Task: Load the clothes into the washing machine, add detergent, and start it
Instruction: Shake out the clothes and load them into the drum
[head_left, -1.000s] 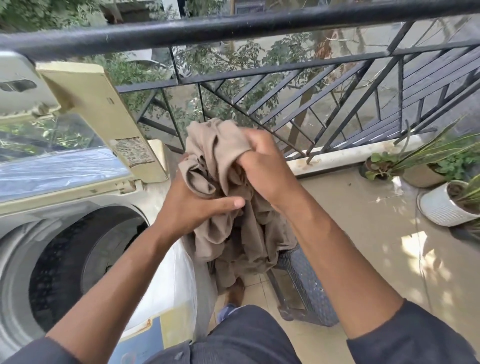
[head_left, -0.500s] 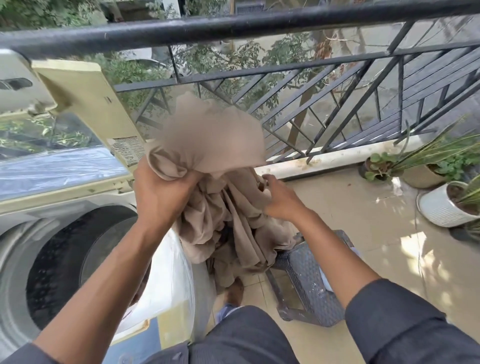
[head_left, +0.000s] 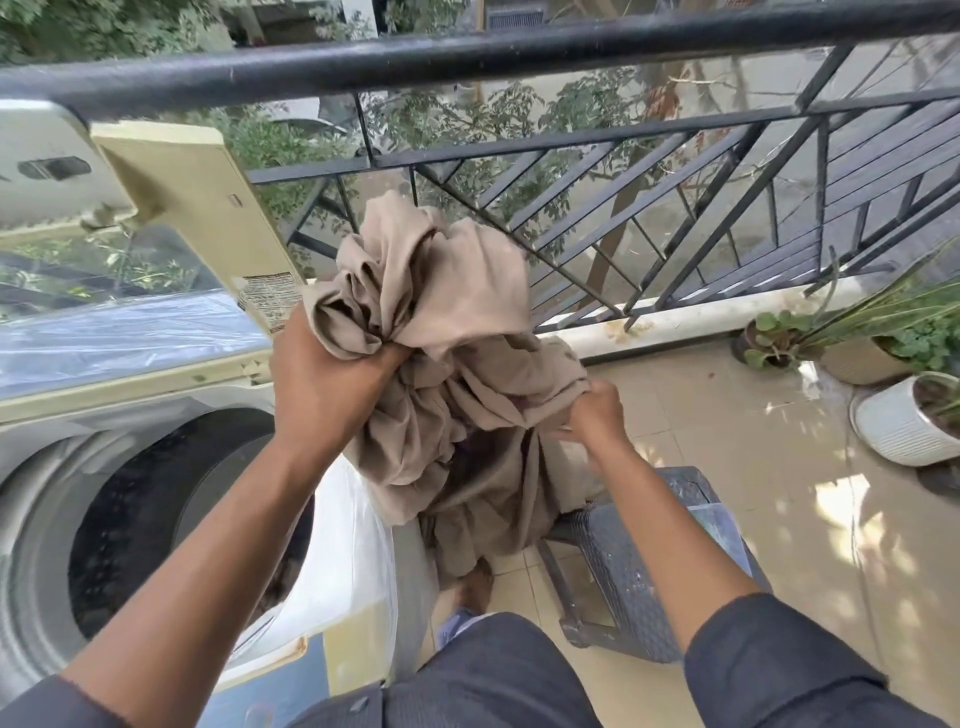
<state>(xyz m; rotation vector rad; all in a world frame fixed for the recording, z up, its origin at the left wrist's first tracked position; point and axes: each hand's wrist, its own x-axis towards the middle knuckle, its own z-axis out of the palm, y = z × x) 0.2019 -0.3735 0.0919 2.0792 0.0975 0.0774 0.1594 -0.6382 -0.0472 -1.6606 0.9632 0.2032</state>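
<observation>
A beige garment (head_left: 441, 332) hangs bunched in the air at the middle of the head view, just right of the washing machine. My left hand (head_left: 324, 382) grips its gathered upper folds. Lower and to the right, my right hand (head_left: 597, 413) grips another fold of the same cloth. The garment's tail drapes down toward a dark plastic stool (head_left: 644, 561). The top-loading washing machine (head_left: 47, 431) stands at the left with its lid (head_left: 202, 208) raised and its dark drum (head_left: 150, 514) open; what lies inside the drum is hidden in shadow.
A black metal railing (head_left: 467, 57) runs across the top and right, close behind the garment. Potted plants (head_left: 904, 421) stand on the tiled floor at the right. A white plastic cover (head_left: 348, 545) drapes the machine's right side. My foot (head_left: 470, 587) shows beside the stool.
My left hand has carried the bunched cloth left and up toward the machine's edge. My right hand let go of the top, dropped lower and now grips a lower fold.
</observation>
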